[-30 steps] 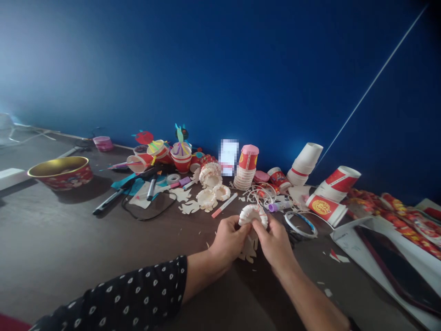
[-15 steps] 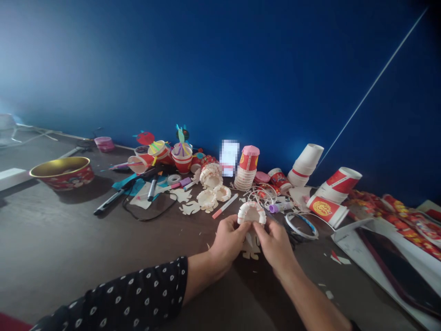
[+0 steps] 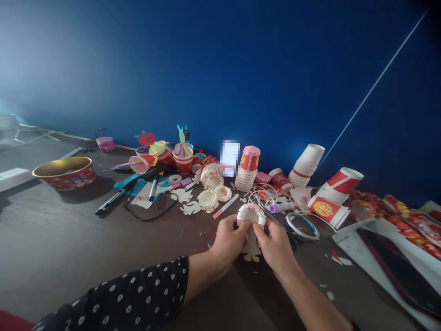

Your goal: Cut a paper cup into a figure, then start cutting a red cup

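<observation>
A: Curled paper ring (image 3: 251, 214): where is it, from the head camera?
B: Held up between both hands, just over a cut-out paper figure (image 3: 251, 251).
A: And the fingers?
B: The left hand (image 3: 229, 240) and right hand (image 3: 274, 244) pinch its two ends, fingers pressed together.
A: What's beyond the ring?
B: A pink-tipped marker (image 3: 225, 206) and two more curled paper rings (image 3: 208, 200).
</observation>
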